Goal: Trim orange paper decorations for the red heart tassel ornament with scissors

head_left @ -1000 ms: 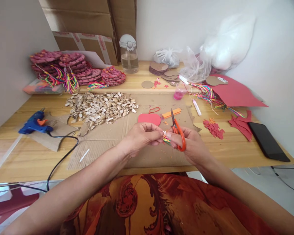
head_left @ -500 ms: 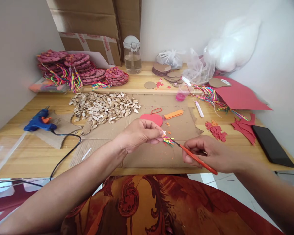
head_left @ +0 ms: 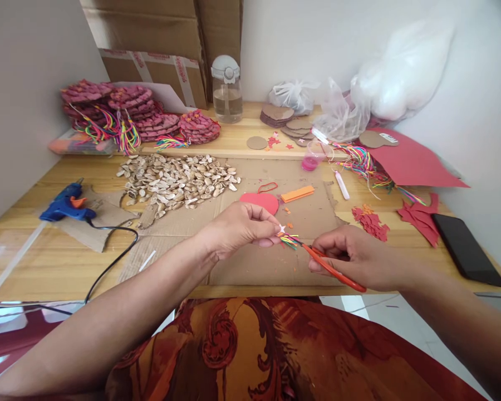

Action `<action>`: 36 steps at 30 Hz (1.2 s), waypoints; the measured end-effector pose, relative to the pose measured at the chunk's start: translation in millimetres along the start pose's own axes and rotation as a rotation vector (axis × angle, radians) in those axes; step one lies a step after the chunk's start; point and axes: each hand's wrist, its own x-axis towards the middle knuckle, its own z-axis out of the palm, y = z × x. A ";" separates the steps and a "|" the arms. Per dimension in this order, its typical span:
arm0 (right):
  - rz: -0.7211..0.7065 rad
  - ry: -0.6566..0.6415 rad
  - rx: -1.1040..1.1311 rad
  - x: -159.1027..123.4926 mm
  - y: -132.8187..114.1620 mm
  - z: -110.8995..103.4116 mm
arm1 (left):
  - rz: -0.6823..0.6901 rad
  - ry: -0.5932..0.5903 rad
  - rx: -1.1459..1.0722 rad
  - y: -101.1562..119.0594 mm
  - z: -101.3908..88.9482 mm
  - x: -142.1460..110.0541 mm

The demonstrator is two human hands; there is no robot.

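Note:
Between the thumb and fingers of my left hand [head_left: 246,227] is pinched a small white paper star [head_left: 282,229] with a bit of orange by it. My right hand [head_left: 354,253] grips scissors [head_left: 332,268] by their orange handles, the blades pointing left at the star. Below the fingertips, colourful threads [head_left: 290,240] lie on the cardboard sheet [head_left: 250,267]. Just beyond my left hand is a red round piece [head_left: 261,203] with a red loop, partly covered by that hand. Beside it sits a folded orange strip [head_left: 297,194], with tiny orange scraps [head_left: 290,226] nearby.
Peanut shells [head_left: 179,181] are heaped left of centre. A blue glue gun [head_left: 69,203] with a black cord lies at the left. Pink decorated discs [head_left: 129,111] and a water bottle [head_left: 227,92] stand behind. Red scraps [head_left: 369,223] and a phone [head_left: 467,249] lie right.
The scissors and my right hand have shifted slightly up and left, with the blades closer to the star. My left hand has barely moved, and the whole view has shifted a little.

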 end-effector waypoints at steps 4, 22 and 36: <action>0.000 0.010 -0.017 0.4 -0.5 -0.9 | 0.008 -0.010 0.027 1.7 0.7 0.9; -0.032 -0.006 -0.030 0.8 -0.5 0.1 | -0.007 -0.008 0.066 1.3 1.3 3.8; -0.074 0.060 -0.029 8.7 10.9 -6.6 | 0.000 0.013 0.049 8.2 -0.2 15.2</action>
